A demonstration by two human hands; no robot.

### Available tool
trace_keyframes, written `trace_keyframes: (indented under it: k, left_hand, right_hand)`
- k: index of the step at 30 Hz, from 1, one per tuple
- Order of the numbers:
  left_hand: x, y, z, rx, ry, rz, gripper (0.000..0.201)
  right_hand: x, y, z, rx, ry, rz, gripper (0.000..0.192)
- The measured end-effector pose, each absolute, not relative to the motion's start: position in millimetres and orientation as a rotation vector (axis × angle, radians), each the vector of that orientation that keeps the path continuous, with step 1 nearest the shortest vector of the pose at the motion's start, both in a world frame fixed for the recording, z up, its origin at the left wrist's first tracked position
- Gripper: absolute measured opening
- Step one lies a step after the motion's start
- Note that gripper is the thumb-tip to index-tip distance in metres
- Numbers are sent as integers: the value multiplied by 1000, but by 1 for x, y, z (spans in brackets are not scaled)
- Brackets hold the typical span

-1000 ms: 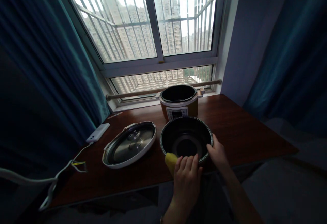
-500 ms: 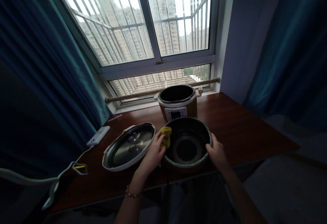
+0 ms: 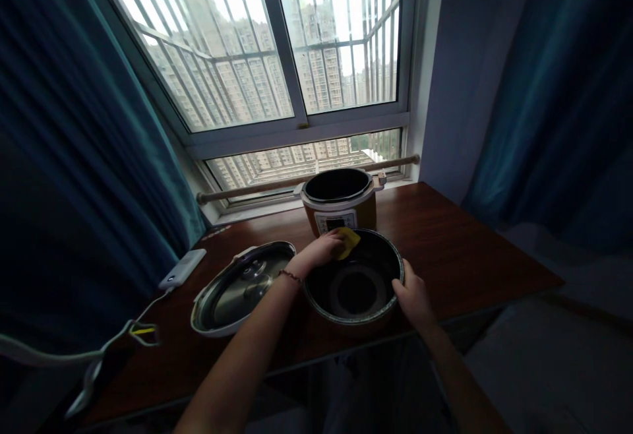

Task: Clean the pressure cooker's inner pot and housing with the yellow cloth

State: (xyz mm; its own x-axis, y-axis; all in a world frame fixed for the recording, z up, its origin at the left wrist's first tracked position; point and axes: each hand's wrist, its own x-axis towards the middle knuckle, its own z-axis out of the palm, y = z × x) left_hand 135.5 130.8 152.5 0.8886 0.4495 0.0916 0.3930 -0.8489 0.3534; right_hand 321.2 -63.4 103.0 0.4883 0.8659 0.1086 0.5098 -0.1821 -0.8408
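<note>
A dark round inner pot (image 3: 359,289) sits tilted slightly toward me at the table's front edge. My right hand (image 3: 413,292) grips its right rim, thumb over the edge. At the far left part of the rim, my left hand (image 3: 327,249) is closed on a yellow cloth (image 3: 349,243) and presses it against the pot. Just behind the pot stands the electric cooker (image 3: 340,203), open at the top, with a control panel on its front. The detached lid (image 3: 242,289) lies inner side up to the left, partly behind my left forearm.
A white power strip (image 3: 182,269) with a cable (image 3: 111,345) lies on the left of the brown table (image 3: 475,249). Behind the table are a barred window (image 3: 297,58) and a rail (image 3: 257,188). Blue curtains (image 3: 99,124) hang at both sides.
My left hand has slid the yellow cloth from the pot's left rim along to its far side, reaching farther forward. My right hand keeps its grip. The view has shifted slightly.
</note>
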Motion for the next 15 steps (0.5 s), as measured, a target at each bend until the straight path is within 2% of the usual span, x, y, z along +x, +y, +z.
trace_keyframes:
  k: [5, 10, 15]
  left_hand:
    - [138, 137, 151, 2732, 543, 270, 51]
    - [121, 137, 150, 2730, 630, 296, 41]
    - [100, 118, 162, 2726, 774, 200, 43]
  right_hand:
    - [322, -62, 98, -1835, -1134, 516, 57]
    - [319, -61, 98, -1832, -1110, 526, 56]
    - [316, -60, 98, -1837, -1064, 524, 57]
